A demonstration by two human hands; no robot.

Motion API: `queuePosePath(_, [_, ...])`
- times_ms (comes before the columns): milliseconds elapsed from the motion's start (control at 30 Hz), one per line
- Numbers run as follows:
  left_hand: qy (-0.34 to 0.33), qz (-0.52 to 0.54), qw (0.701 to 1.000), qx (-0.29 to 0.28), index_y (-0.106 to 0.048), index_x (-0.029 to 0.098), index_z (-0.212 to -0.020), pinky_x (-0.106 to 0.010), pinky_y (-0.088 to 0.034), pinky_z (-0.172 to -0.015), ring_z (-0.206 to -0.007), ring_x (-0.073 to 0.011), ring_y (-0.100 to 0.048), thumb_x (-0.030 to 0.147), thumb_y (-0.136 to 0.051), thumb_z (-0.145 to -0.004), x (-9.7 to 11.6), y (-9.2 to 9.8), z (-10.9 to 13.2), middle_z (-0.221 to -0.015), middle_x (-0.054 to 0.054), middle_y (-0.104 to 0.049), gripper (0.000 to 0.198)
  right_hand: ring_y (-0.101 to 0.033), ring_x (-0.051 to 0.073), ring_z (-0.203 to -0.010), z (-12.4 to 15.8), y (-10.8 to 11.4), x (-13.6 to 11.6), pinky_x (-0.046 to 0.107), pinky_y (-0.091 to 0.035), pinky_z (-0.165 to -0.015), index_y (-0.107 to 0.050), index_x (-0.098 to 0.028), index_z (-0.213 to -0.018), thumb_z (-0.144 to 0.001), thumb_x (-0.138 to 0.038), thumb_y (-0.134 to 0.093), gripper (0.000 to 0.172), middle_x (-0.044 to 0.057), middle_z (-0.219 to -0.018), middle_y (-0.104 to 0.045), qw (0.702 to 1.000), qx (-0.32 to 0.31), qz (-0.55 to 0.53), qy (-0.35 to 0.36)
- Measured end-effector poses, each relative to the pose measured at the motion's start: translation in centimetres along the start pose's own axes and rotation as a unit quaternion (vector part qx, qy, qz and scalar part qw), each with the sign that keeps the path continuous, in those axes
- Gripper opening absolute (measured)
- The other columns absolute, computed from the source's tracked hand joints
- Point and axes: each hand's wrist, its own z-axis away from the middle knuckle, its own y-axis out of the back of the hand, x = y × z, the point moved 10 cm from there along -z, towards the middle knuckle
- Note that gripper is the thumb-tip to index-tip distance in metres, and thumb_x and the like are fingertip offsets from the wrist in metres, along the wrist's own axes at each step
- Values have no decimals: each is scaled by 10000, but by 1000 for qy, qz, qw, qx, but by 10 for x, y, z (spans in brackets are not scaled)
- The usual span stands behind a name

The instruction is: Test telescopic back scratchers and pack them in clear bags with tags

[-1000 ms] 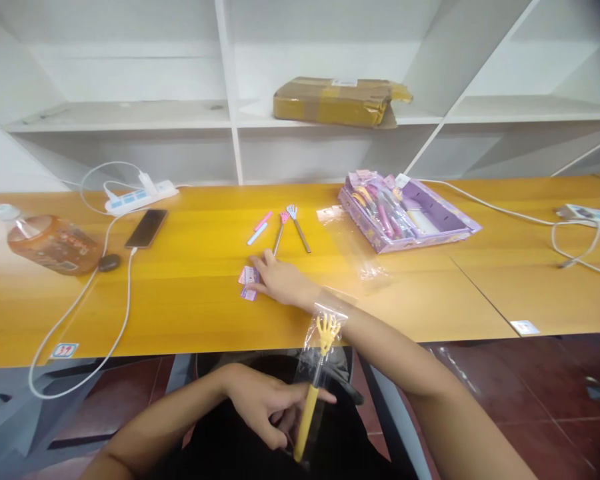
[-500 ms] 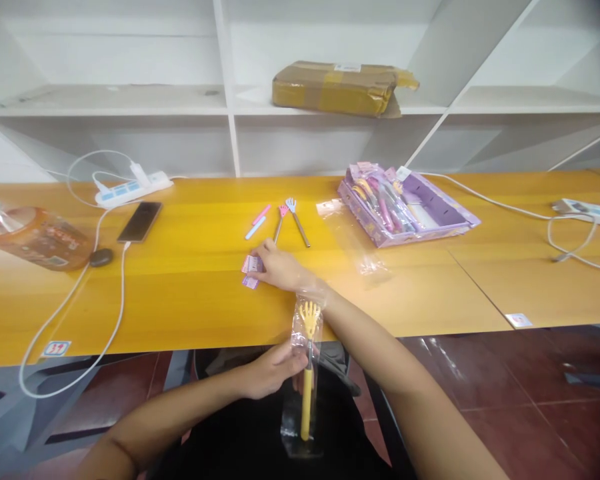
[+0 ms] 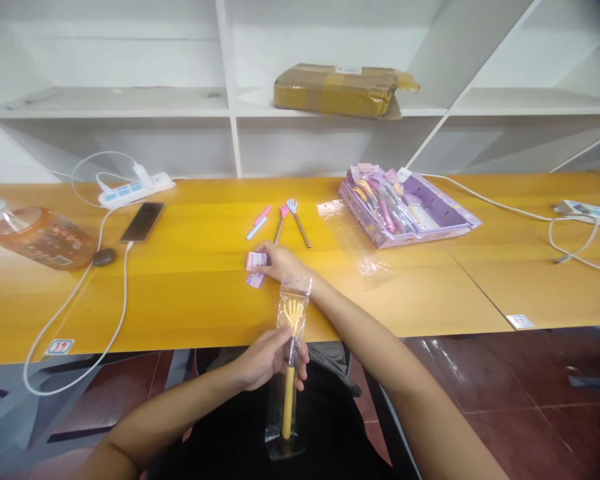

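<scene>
A yellow back scratcher (image 3: 289,393) in a clear plastic bag (image 3: 275,437) is held near its metal neck by my left hand (image 3: 267,360), thumb in front and fingers behind. It stands almost upright over my lap, claw end up. My right hand (image 3: 280,262) reaches across the table beyond it, its fingers closed on small pink and purple cards (image 3: 256,268). Just past that hand lie a pink back scratcher head on a metal rod (image 3: 280,225) and a blue one (image 3: 300,223). A pink handle tube (image 3: 263,214) and a blue handle tube (image 3: 257,228) rest beside them.
A purple box (image 3: 445,207) of bagged back scratchers stands at the right, an empty clear bag (image 3: 355,240) beside it. At left are a bottle (image 3: 45,237), phone (image 3: 143,222), power strip (image 3: 137,190) and white cable (image 3: 123,307). A taped carton (image 3: 335,90) sits on the shelf.
My left hand has shifted the bagged yellow back scratcher slightly left, and its fingers now show behind the bag. My right hand and the cards have moved a little up and right.
</scene>
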Motion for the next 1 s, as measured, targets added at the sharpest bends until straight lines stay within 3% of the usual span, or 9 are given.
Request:
queuePosePath(200, [13, -107, 994, -8, -722, 85, -973, -304, -616, -658, -686, -187, -733, 807, -646, -958, -3, -1, 2, -842, -109, -722, 726, -636, 160, -732, -3, 6, 1, 263, -438, -703, -627, -210, -993, -1048, -300, -685, 119, -24, -807, -693, 1000, 24, -12, 4])
queuePosePath(333, [-1, -131, 991, -4, -705, 105, -1019, -305, -621, -638, -676, -167, -735, 773, -641, -984, -3, 1, 4, -969, -106, -728, 672, -607, 158, -694, -1, 14, -6, 270, -405, -705, -616, -219, -832, -1120, -329, -565, 313, -15, -738, -654, 999, 39, 11, 15])
queuePosePath(467, [-7, -120, 993, 4, -623, 163, -1202, -318, -643, -611, -671, -169, -743, 664, -708, -1001, 0, 2, 9, -953, -39, -689, 546, -570, 166, -657, 3, 24, -12, 286, -368, -695, -611, -225, -812, -1133, -332, -547, 345, -6, -706, -625, 997, 68, 33, 14])
queuePosePath(567, [2, -110, 994, 1, -457, 242, -1494, -280, -617, -551, -605, -160, -719, 592, -728, -1015, 0, 1, 11, -851, 16, -674, 652, -565, 173, -669, 4, 27, -17, 297, -374, -717, -622, -220, -794, -1127, -315, -554, 353, 3, -716, -622, 996, 77, 45, 27])
queuePosePath(633, [1, -90, 996, -3, -390, 269, -1556, -269, -613, -535, -600, -162, -717, 535, -750, -1011, 1, -2, 11, -839, 19, -677, 705, -585, 176, -713, 4, 29, -22, 299, -399, -756, -635, -213, -781, -1117, -288, -566, 351, 13, -753, -633, 994, 84, 53, 52])
queuePosePath(733, [-22, -34, 999, 11, -524, 232, -1368, -293, -646, -540, -648, -167, -736, 433, -797, -965, 7, -5, 9, -950, -30, -708, 526, -601, 178, -756, 2, 39, -29, 305, -432, -787, -625, -207, -735, -1105, -304, -589, 385, 21, -774, -632, 990, 109, 46, 81])
queuePosePath(833, [-56, 29, 996, 61, -591, 203, -1181, -299, -669, -573, -715, -165, -753, 303, -831, -888, 18, -3, 9, -1076, -61, -719, 392, -587, 167, -682, 11, 68, -31, 305, -449, -710, -620, -209, -735, -1092, -418, -619, 414, 5, -711, -615, 986, 147, -17, 70])
queuePosePath(933, [-74, 76, 990, 89, -654, 145, -1061, -318, -676, -610, -708, -179, -744, 428, -807, -920, 28, -1, 11, -982, -83, -732, 351, -561, 144, -539, 41, 102, -32, 281, -435, -552, -665, -216, -921, -1064, -529, -646, 345, -30, -647, -618, 975, 170, -143, 34])
queuePosePath(1000, [-75, 92, 989, 91, -684, 106, -961, -337, -681, -636, -707, -194, -740, 583, -758, -952, 32, 0, 10, -908, -103, -730, 482, -597, 140, -531, 74, 116, -40, 261, -441, -497, -629, -230, -978, -1007, -536, -740, 327, -26, -684, -667, 959, 187, -210, 26])
